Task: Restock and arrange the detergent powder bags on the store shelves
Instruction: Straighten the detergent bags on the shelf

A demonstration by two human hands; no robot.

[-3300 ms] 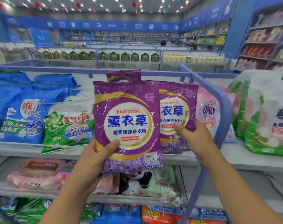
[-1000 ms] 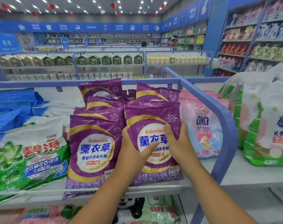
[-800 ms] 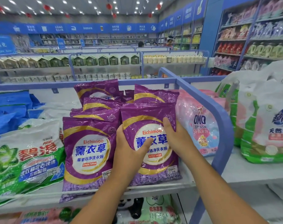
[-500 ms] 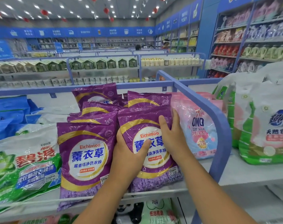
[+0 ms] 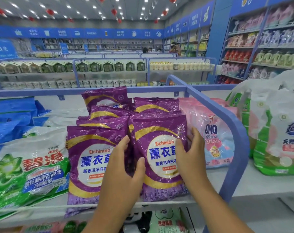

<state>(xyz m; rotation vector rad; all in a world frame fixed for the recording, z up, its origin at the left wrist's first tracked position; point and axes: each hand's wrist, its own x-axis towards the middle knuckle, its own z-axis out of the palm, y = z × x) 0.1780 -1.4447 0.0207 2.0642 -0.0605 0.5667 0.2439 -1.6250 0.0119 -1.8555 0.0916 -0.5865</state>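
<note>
Purple front bag [image 5: 161, 148] gripped at both edges by curled fingers [image 5: 195, 137], its label partly hidden.

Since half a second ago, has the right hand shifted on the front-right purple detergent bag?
Yes. The right hand slid rightward to the purple detergent bag's right edge, toward the pink bag.

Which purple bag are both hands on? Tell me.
The front right purple bag, next to the pink bag. The left hand holds its left edge, the right hand its right edge; the other purple bags are untouched.
</note>
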